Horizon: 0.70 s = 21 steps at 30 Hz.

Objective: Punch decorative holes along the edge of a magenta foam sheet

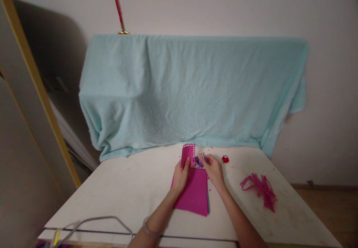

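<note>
A magenta foam sheet (194,195) lies on the white table (125,192), on top of other sheets whose edges peek out at its right. My left hand (181,175) holds up a small pink strip (188,153) with a punched dotted edge at the sheet's far end. Right beside it, my right hand (214,169) grips a small purple craft punch (199,161) against that piece.
A small red punch (225,159) sits to the right near the draped light-blue cloth (190,91). A pile of pink cut strips (261,190) lies at the right. A grey cable (95,222) loops over the near left edge. A wooden frame (36,80) leans at left.
</note>
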Each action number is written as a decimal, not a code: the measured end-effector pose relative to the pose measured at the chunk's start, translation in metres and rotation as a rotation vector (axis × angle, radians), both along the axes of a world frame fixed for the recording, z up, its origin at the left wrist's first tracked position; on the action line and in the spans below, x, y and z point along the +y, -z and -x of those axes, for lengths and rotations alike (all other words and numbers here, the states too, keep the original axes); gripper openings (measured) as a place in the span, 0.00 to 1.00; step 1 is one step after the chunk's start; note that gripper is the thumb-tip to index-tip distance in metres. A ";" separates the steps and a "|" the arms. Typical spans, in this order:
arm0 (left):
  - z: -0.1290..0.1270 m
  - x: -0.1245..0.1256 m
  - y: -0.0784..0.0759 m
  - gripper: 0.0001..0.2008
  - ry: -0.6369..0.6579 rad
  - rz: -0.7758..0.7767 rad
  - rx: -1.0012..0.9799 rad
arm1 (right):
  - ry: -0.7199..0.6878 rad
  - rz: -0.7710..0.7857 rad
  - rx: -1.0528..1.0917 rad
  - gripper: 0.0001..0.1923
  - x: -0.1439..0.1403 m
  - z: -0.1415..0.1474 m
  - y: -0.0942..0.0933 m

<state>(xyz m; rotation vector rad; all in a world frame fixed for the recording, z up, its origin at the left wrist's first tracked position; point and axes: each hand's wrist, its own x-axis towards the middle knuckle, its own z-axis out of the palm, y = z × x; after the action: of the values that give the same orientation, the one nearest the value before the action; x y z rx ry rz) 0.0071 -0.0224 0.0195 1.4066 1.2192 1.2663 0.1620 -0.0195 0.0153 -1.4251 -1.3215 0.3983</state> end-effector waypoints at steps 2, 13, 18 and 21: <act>0.000 -0.001 -0.002 0.28 0.000 0.001 0.003 | -0.008 0.005 0.056 0.22 0.001 -0.001 0.000; 0.000 -0.002 -0.005 0.29 -0.003 0.002 0.019 | -0.082 0.045 0.436 0.24 0.004 -0.005 -0.001; -0.001 0.000 0.002 0.29 0.002 0.004 0.025 | -0.118 0.072 0.546 0.26 0.009 -0.007 0.004; -0.002 0.003 0.011 0.29 0.005 0.011 0.022 | -0.167 0.119 0.657 0.26 0.012 -0.008 0.005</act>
<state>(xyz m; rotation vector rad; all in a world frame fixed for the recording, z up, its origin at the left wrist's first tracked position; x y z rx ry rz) 0.0088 -0.0196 0.0086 1.4183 1.2349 1.2417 0.1695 -0.0074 0.0104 -1.1338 -0.8833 0.9772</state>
